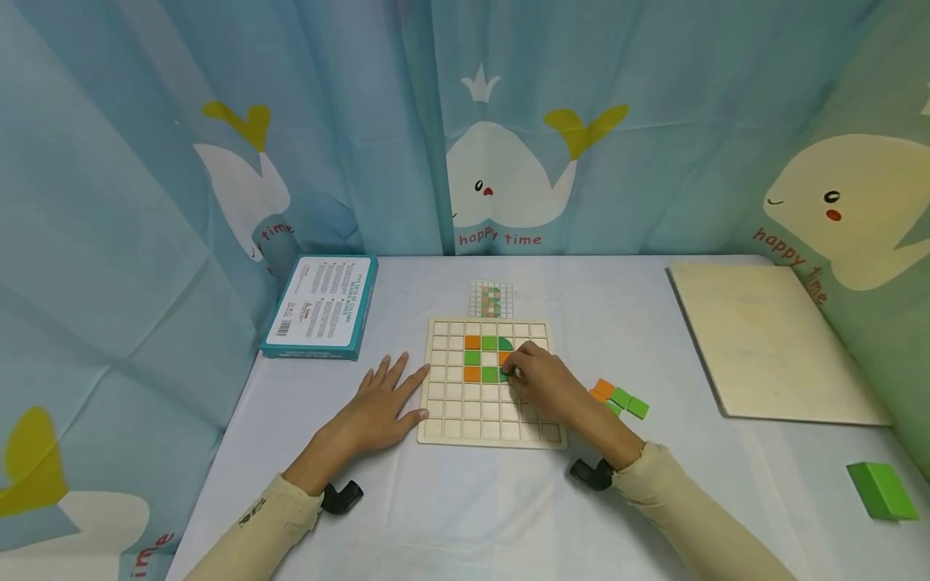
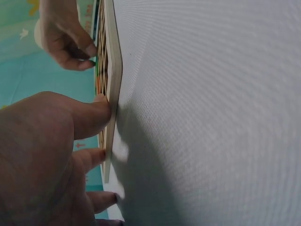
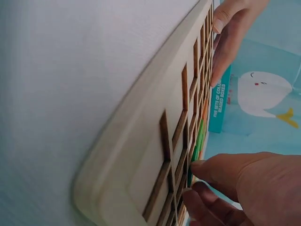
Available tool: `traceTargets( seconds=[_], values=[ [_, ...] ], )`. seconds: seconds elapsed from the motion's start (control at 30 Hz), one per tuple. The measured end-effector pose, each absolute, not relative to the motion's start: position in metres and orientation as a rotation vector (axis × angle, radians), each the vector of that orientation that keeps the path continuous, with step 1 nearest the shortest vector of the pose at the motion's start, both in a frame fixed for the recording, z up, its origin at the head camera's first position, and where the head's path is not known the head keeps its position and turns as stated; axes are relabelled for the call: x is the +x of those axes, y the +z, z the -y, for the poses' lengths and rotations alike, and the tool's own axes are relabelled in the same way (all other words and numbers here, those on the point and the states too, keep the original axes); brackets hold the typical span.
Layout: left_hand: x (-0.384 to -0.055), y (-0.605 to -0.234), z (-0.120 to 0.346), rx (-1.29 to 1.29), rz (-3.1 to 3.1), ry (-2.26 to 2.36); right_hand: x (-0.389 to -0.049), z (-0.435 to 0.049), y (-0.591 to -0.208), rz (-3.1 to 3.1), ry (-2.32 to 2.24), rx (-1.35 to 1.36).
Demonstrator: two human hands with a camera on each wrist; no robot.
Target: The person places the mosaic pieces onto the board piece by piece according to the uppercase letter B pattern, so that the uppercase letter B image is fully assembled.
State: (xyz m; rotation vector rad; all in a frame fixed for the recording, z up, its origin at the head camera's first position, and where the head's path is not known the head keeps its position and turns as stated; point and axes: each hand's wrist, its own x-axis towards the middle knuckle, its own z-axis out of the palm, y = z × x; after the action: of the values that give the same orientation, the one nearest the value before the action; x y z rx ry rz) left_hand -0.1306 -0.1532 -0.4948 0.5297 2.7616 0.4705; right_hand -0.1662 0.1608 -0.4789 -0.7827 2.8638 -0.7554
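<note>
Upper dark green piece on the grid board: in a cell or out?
In: the head view shows the upper dark green piece within one cell of the grid board, right of a green tile. Whether flush, cannot tell.

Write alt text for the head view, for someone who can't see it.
A person's right hand pinches a dark green piece on a wooden grid board holding orange and green tiles; the left hand touches the board's left edge. Loose tiles lie right of the board, a pattern card behind it.
</note>
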Motion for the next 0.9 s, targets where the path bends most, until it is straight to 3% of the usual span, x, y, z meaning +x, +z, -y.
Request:
traceTargets(
  seconds=[0.27, 0.63, 0.9],
  values=[
    [-0.131, -0.493, 0.152, 0.534, -2.754, 0.460, -0.160, -0.186, -0.466, -2.924, -0.800, -0.724],
    [-0.129, -0.494, 0.152, 0.511, -2.757, 0.467, -0.152, -0.285, -0.435, -2.784, -0.801, -0.361],
    [-0.129, -0.493, 0.152, 0.513, -2.756, 0.471, -0.129, -0.335, -0.450, -2.706, -0.735, -0.265]
  ],
)
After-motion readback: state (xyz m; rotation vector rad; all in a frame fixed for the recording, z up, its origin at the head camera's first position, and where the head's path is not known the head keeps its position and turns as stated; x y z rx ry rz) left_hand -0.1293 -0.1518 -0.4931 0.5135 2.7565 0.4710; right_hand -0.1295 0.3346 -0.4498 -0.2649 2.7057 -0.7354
